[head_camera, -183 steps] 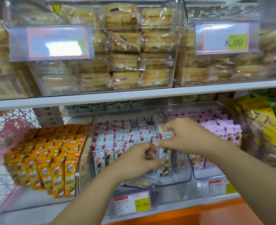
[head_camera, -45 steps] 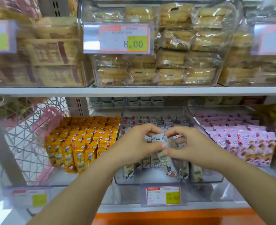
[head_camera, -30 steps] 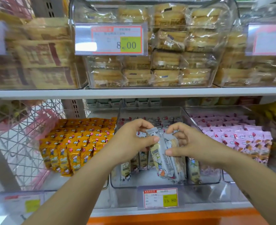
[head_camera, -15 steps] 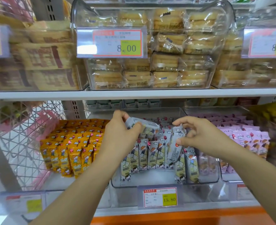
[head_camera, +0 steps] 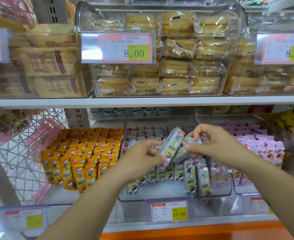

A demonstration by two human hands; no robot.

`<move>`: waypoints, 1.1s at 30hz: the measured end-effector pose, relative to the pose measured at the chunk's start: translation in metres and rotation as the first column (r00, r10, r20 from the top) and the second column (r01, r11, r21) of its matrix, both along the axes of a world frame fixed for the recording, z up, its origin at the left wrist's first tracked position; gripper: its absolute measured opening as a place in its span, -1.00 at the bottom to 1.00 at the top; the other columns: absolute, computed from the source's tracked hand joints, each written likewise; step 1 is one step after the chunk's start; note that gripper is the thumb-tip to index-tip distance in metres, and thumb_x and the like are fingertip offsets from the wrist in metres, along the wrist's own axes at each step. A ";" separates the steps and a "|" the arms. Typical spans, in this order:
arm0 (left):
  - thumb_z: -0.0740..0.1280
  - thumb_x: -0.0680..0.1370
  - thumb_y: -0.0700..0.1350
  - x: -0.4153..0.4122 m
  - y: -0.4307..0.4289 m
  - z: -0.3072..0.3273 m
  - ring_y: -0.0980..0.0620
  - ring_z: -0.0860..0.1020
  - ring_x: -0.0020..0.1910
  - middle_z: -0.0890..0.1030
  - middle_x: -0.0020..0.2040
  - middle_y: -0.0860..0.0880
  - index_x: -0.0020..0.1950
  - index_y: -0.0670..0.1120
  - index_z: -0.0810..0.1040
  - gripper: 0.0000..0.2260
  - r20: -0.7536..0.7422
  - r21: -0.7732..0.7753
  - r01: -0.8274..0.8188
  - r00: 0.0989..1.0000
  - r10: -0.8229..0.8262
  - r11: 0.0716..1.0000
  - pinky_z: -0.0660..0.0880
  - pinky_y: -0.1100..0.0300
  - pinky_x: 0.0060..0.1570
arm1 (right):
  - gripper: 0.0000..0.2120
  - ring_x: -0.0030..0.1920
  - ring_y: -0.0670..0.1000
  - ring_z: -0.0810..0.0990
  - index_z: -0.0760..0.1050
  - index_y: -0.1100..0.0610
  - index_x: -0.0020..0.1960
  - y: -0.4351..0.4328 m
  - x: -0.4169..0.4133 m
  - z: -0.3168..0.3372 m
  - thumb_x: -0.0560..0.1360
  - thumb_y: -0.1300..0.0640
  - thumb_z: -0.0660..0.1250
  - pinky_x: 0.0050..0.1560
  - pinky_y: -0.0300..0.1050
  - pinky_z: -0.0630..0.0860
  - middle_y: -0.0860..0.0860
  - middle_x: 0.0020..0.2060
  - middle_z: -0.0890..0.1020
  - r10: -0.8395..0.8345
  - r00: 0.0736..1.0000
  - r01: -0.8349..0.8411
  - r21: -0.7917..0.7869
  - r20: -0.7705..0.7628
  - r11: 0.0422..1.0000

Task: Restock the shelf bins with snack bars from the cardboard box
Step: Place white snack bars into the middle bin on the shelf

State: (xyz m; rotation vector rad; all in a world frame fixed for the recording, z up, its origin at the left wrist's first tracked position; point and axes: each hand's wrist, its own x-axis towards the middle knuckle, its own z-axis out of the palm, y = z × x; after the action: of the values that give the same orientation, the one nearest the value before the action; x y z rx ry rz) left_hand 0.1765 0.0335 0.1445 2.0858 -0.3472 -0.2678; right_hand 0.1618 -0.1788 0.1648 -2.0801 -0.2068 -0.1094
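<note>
- Left hand (head_camera: 142, 158) pinches a tilted grey-wrapped snack bar (head_camera: 173, 144) by its lower end, right hand (head_camera: 215, 144) a second grey bar (head_camera: 181, 151) up top.
- I'm holding both over the clear plastic bin (head_camera: 160, 121), toward its front edge.

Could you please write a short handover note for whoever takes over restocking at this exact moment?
Right hand: fingers pinch the top of a grey snack bar above the middle bin.
Left hand: at the left edge of a second grey bar tilted beside it; too blurred to tell if it grips.
Done: back rows look full; front row partly stood up.
Left: probably set these bars into the front row, then fetch more. The cardboard box is out of view.
</note>
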 end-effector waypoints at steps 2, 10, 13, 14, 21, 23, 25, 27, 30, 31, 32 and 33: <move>0.41 0.51 -0.07 0.000 -0.002 -0.005 0.14 0.58 -0.09 0.58 -0.11 0.15 0.36 0.03 0.39 -0.56 0.008 0.121 0.045 0.999 -0.047 0.992 0.50 0.24 -0.08 | -0.80 -0.32 0.28 0.54 0.41 0.03 -0.17 0.004 0.001 -0.004 0.44 0.16 0.45 -0.26 0.12 0.53 -0.11 -0.14 0.64 0.042 0.999 -0.036 -0.167 0.033 0.985; 0.40 0.50 -0.14 0.001 -0.020 -0.037 0.00 0.56 0.00 0.56 -0.03 0.03 0.21 -0.07 0.48 -0.70 0.056 0.403 0.050 0.995 -0.079 0.914 0.40 0.26 -0.15 | -0.73 -0.43 -0.18 0.37 0.35 -0.08 0.11 0.017 0.008 -0.025 0.49 0.13 0.33 -0.38 -0.26 0.27 -0.22 -0.27 0.36 0.073 0.997 -0.074 -0.576 -0.025 0.814; 0.38 0.53 -0.10 0.002 -0.031 -0.045 -0.03 0.53 0.04 0.57 0.14 -0.09 0.21 -0.16 0.44 -0.70 0.045 0.530 0.063 0.994 -0.102 0.845 0.40 0.19 -0.08 | -0.68 -0.24 -0.25 0.41 0.34 -0.02 0.19 0.022 0.012 -0.035 0.51 0.23 0.31 -0.18 -0.22 0.42 -0.11 0.09 0.47 0.069 0.998 -0.060 -0.634 -0.011 0.771; 0.38 0.53 -0.10 0.004 -0.034 -0.047 -0.03 0.52 0.03 0.56 0.15 -0.10 0.21 -0.16 0.43 -0.69 0.051 0.541 0.051 0.994 -0.093 0.840 0.38 0.21 -0.11 | -0.69 -0.19 -0.16 0.48 0.34 -0.01 0.17 0.023 0.013 -0.037 0.51 0.24 0.32 -0.09 -0.13 0.47 -0.07 0.17 0.46 0.050 0.999 -0.039 -0.641 -0.002 0.767; 0.42 0.47 -0.13 0.017 -0.042 -0.052 -0.03 0.50 -0.14 0.51 -0.15 -0.04 -0.03 -0.13 0.40 -0.77 0.059 0.506 -0.017 0.998 -0.015 0.862 0.37 0.19 -0.23 | -0.79 -0.16 -0.07 0.49 0.45 0.04 0.07 0.021 0.020 -0.048 0.49 0.24 0.36 -0.11 -0.17 0.41 -0.05 0.08 0.47 -0.002 0.997 0.050 -0.641 0.074 0.766; 0.44 0.46 -0.12 0.017 -0.044 -0.050 -0.03 0.50 -0.15 0.49 -0.22 0.00 -0.15 -0.08 0.37 -0.77 0.084 0.527 -0.029 0.996 -0.018 0.849 0.37 0.19 -0.23 | -0.79 -0.17 -0.09 0.47 0.47 0.04 0.09 0.020 0.021 -0.050 0.49 0.22 0.37 -0.13 -0.21 0.36 -0.07 0.08 0.47 -0.005 0.996 0.060 -0.638 0.088 0.768; 0.44 0.47 -0.08 0.017 -0.044 -0.050 -0.02 0.47 -0.17 0.44 -0.27 0.03 -0.20 -0.06 0.35 -0.74 0.120 0.553 -0.039 0.992 -0.033 0.833 0.37 0.19 -0.24 | -0.76 -0.17 -0.09 0.47 0.47 0.04 0.13 0.020 0.018 -0.049 0.49 0.20 0.38 -0.07 -0.19 0.40 -0.06 0.11 0.45 -0.006 0.995 0.068 -0.627 0.101 0.776; 0.44 0.47 -0.05 0.013 -0.042 -0.049 -0.02 0.48 -0.16 0.48 -0.22 0.00 -0.15 -0.07 0.39 -0.76 0.137 0.568 -0.045 0.990 -0.040 0.822 0.39 0.17 -0.22 | -0.74 -0.19 -0.11 0.45 0.47 0.03 0.15 0.021 0.010 -0.046 0.49 0.18 0.38 -0.01 -0.14 0.45 -0.06 0.14 0.45 0.000 0.992 0.079 -0.615 0.128 0.785; 0.43 0.47 -0.02 0.002 -0.038 -0.039 -0.02 0.53 -0.10 0.57 -0.09 -0.05 -0.05 -0.11 0.50 -0.79 0.138 0.534 -0.062 0.990 -0.015 0.843 0.48 0.15 -0.13 | -0.80 -0.26 -0.17 0.41 0.49 0.03 0.13 0.023 -0.013 -0.035 0.51 0.15 0.35 -0.02 -0.16 0.44 -0.11 0.03 0.45 0.022 0.979 0.106 -0.598 0.202 0.795; 0.42 0.49 -0.03 -0.004 -0.037 -0.035 0.00 0.53 -0.10 0.57 -0.09 -0.03 -0.04 -0.09 0.52 -0.82 0.161 0.508 -0.079 0.987 -0.004 0.858 0.47 0.17 -0.12 | -0.82 -0.27 -0.22 0.39 0.50 0.03 0.11 0.022 -0.024 -0.033 0.52 0.15 0.34 -0.02 -0.20 0.42 -0.14 -0.04 0.43 0.036 0.972 0.112 -0.590 0.233 0.800; 0.39 0.51 -0.04 -0.012 -0.036 -0.031 0.02 0.52 -0.12 0.56 -0.11 -0.01 -0.03 -0.07 0.52 -0.86 0.206 0.474 -0.108 0.979 0.009 0.874 0.44 0.19 -0.14 | -0.83 -0.27 -0.26 0.37 0.51 0.04 0.10 0.022 -0.036 -0.032 0.52 0.16 0.33 -0.05 -0.27 0.38 -0.18 -0.10 0.40 0.046 0.964 0.117 -0.572 0.263 0.812; 0.38 0.52 -0.06 -0.021 -0.035 -0.029 0.03 0.51 -0.14 0.56 -0.14 0.01 -0.03 -0.05 0.52 -0.90 0.265 0.430 -0.143 0.964 0.027 0.892 0.42 0.21 -0.15 | -0.84 -0.29 -0.29 0.37 0.52 0.06 0.09 0.022 -0.050 -0.033 0.51 0.17 0.33 -0.10 -0.36 0.34 -0.21 -0.16 0.39 0.047 0.955 0.124 -0.539 0.292 0.833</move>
State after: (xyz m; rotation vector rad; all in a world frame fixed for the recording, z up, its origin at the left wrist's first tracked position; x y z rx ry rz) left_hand 0.1556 -0.0017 0.1155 2.5945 -0.3688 -0.0226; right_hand 0.1120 -0.1568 0.1318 -2.6473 -0.4186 -0.4334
